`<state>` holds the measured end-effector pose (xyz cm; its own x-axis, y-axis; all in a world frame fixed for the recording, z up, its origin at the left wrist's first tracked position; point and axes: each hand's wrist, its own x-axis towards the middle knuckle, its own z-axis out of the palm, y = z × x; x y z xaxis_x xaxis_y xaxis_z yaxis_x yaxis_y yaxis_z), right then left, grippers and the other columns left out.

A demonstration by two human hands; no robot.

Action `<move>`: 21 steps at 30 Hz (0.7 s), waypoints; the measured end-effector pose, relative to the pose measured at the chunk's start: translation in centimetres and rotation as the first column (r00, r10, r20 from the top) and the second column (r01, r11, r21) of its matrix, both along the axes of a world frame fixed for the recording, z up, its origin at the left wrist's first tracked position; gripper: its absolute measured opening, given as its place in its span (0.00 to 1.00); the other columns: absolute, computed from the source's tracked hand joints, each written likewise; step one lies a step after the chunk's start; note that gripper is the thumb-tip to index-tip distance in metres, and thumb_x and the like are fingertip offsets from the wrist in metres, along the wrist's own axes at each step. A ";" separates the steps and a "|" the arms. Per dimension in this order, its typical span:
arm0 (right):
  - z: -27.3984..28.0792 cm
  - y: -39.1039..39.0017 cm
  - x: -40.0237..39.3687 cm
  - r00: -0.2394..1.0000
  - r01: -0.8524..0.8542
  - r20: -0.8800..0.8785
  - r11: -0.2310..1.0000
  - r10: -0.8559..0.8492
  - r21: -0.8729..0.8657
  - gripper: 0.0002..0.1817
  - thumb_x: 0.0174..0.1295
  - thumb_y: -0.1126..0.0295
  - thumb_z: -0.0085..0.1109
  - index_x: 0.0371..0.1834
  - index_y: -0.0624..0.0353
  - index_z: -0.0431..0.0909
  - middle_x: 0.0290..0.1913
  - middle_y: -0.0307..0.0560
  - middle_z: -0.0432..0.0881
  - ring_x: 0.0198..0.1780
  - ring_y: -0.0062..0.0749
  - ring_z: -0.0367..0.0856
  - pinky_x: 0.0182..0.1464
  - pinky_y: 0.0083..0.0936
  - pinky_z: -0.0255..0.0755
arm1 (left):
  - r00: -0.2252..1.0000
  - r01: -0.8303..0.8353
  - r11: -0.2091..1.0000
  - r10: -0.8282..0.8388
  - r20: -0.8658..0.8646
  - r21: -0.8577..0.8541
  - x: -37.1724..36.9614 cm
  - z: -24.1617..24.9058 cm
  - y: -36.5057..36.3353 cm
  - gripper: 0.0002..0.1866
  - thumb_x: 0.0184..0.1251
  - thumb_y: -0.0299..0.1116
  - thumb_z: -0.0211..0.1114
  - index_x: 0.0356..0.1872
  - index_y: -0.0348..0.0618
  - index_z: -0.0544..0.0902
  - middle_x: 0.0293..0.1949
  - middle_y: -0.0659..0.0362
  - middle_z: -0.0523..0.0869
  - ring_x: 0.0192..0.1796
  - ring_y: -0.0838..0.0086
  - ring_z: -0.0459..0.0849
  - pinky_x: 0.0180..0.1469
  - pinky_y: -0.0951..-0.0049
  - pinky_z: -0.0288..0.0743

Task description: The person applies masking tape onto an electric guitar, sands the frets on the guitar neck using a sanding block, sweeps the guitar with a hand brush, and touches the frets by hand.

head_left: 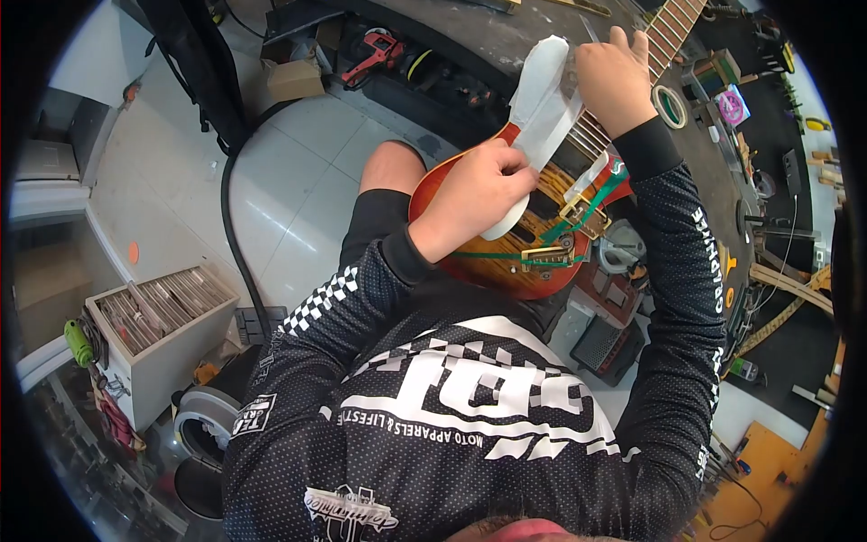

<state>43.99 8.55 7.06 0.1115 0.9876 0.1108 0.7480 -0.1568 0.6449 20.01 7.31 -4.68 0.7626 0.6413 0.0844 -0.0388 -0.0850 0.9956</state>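
— How's the light?

— Bright and even, daylight-like; the pale floor tiles [298, 163] from nine to eleven o'clock shine without harsh glare. Shadows stay soft.

— Distortion?

— Strong fisheye: a black vignette rings the frame and edges bend. Around seven o'clock the clutter smears, possibly through blur. The middle is sharp; the shirt lettering [470, 397] reads clearly.

guitar [533, 248] | sunburst body, across lap || white sheet [542, 117] | lying over strings, partly curled
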 end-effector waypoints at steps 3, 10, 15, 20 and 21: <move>0.5 -0.3 0.1 1.000 0.022 0.005 1.000 -0.022 0.010 0.09 0.71 0.69 0.65 0.44 0.46 0.95 0.46 0.39 0.97 0.66 0.47 0.85 0.82 0.67 0.62 | 1.000 -0.010 1.000 0.010 -0.005 0.014 -0.1 0.0 -0.1 0.18 0.78 0.39 0.73 0.44 0.29 0.94 0.46 0.49 0.91 0.48 0.61 0.91 0.55 0.62 0.84; -0.8 -0.1 1.2 0.999 -0.036 0.033 0.999 0.035 0.031 0.09 0.71 0.70 0.65 0.43 0.50 0.96 0.45 0.43 0.97 0.66 0.48 0.85 0.81 0.67 0.63 | 0.999 -0.032 0.999 0.033 -0.042 0.042 0.0 -0.8 -0.3 0.18 0.79 0.40 0.71 0.43 0.29 0.94 0.45 0.49 0.92 0.46 0.61 0.92 0.54 0.62 0.84; -1.2 0.5 0.4 1.000 0.005 0.026 0.999 -0.003 -0.046 0.09 0.69 0.70 0.66 0.44 0.53 0.96 0.44 0.44 0.98 0.66 0.48 0.85 0.79 0.63 0.65 | 0.996 -0.001 1.000 0.001 -0.084 -0.002 0.1 -1.5 -0.2 0.19 0.80 0.39 0.70 0.42 0.28 0.94 0.43 0.50 0.91 0.43 0.64 0.91 0.50 0.63 0.84; -2.6 1.7 1.6 0.999 0.024 -0.047 0.998 -0.027 -0.056 0.09 0.68 0.71 0.67 0.43 0.53 0.96 0.44 0.44 0.98 0.66 0.45 0.86 0.77 0.62 0.65 | 0.979 0.055 0.983 -0.087 -0.183 -0.173 -0.2 -0.7 -0.1 0.19 0.82 0.39 0.70 0.41 0.28 0.93 0.33 0.54 0.92 0.37 0.71 0.90 0.45 0.66 0.83; -2.6 1.6 1.5 0.997 0.035 -0.063 0.998 -0.039 -0.059 0.08 0.69 0.71 0.67 0.43 0.53 0.96 0.44 0.44 0.97 0.66 0.44 0.86 0.77 0.63 0.65 | 0.984 0.057 0.988 -0.081 -0.162 -0.146 0.0 -1.2 -0.2 0.19 0.83 0.39 0.70 0.41 0.28 0.93 0.33 0.55 0.92 0.36 0.71 0.90 0.45 0.66 0.83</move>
<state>45.45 10.19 4.49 0.1535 0.9871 0.0452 0.7824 -0.1493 0.6046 20.00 7.15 -5.91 0.8012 0.5831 -0.1345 0.1276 0.0531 0.9904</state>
